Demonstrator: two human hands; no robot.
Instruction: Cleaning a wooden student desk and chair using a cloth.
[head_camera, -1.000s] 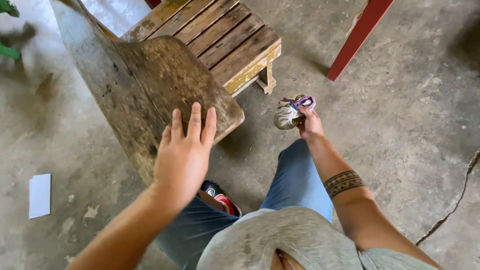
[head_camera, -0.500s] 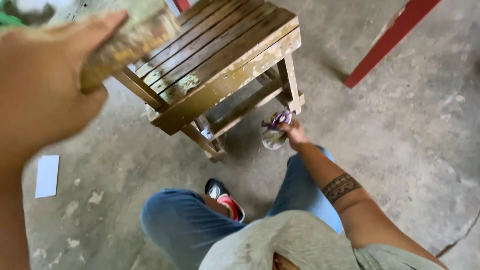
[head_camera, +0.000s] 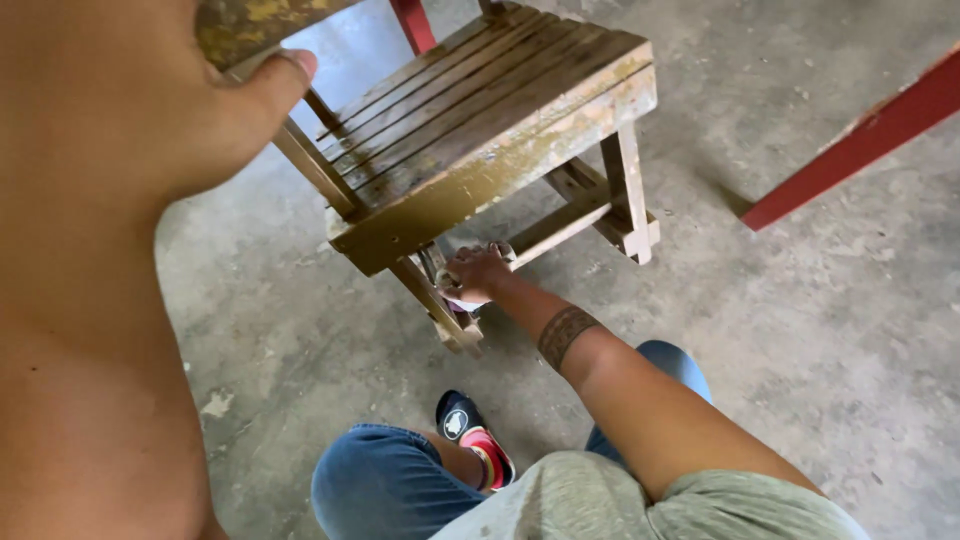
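Fingers of the right hand (head_camera: 478, 272) are curled shut around a small pale wad of cloth or scrubbing material (head_camera: 470, 300), only slivers of which show at the knuckles and below the palm. The hand presses this wad against the near front leg (head_camera: 440, 300) of a low, worn wooden slatted chair (head_camera: 490, 130), just under the seat's front rail. A dark band tattoo (head_camera: 565, 333) circles the forearm behind the wrist.

The left hand (head_camera: 180, 110) fills the near left of the view, very close to the camera and blurred. Its thumb lies along a paint-stained wooden part of the chair (head_camera: 260, 20) at the top left edge; the fingers are hidden on the other side of that piece, so the grip looks closed on it, though how tightly cannot be told.

The chair stands on a grey concrete floor (head_camera: 800, 330), its seat slats running from far left to near right, with yellowish stains along the front rail. A cross brace joins the legs beneath the seat. Behind the seat rises a red post (head_camera: 412, 22), and at the far right a red painted bar (head_camera: 860, 140) slants across the floor.

Nearest the camera are the person's knees in blue jeans (head_camera: 385, 490), a grey-green shirt hem (head_camera: 640, 505), and between the knees a black and red sandal (head_camera: 472, 440).
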